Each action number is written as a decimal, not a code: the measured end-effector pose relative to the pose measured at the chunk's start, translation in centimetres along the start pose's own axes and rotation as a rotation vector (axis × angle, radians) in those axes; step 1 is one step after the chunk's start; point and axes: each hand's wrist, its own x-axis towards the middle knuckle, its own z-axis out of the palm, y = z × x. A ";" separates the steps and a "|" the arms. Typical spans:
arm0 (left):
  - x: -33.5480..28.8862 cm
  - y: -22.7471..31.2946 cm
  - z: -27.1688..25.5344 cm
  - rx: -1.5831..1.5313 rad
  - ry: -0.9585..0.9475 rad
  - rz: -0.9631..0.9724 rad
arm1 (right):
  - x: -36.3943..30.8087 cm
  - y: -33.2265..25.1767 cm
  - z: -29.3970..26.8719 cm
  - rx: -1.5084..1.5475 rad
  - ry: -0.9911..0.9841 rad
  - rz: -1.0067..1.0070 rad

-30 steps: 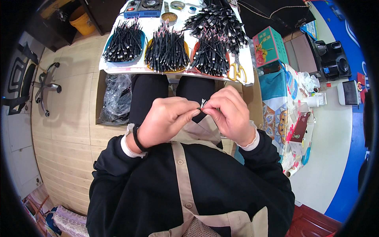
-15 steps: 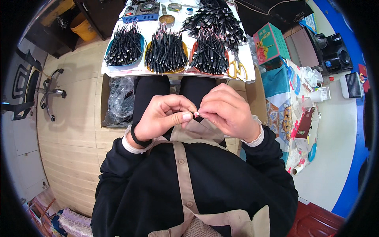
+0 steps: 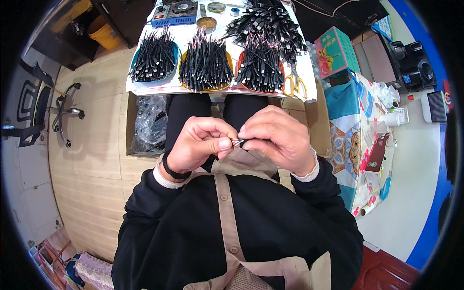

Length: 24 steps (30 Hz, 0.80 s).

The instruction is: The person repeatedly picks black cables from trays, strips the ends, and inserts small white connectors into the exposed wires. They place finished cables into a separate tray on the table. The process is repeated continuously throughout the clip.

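Observation:
Above my lap, my left hand is closed, thumb and forefinger pinching thin red and white wires. My right hand is closed too, its fingertips meeting the other side of the same small piece, where a dark cable end shows between them. Most of this cable is hidden by my fingers. On the table beyond my hands, short black cables with connector plugs fill a blue tray, a yellow tray and an orange-red tray. A loose pile of black cables lies behind them.
Yellow-handled scissors lie at the table's right corner. A blue soldering device, a round tin and a small spool stand at the back. Below the table is a cardboard box with clear plastic bags.
My fingers have shifted slightly on the piece: more red and white wire shows beside my left thumb, and my right thumb and forefinger are now around a dark part.

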 end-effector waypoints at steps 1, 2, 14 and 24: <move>0.1 0.1 0.0 0.004 -0.009 0.005 | 0.2 0.0 0.2 0.034 -0.014 0.009; 0.1 0.3 0.1 0.036 -0.004 -0.007 | 0.4 0.1 0.4 0.067 -0.029 0.017; 0.8 2.2 0.4 1.037 -0.088 0.414 | -1.1 -0.8 0.1 0.589 -0.093 0.753; 0.1 0.5 0.6 0.567 0.021 0.147 | -0.7 -0.6 -0.2 -0.140 -0.132 0.064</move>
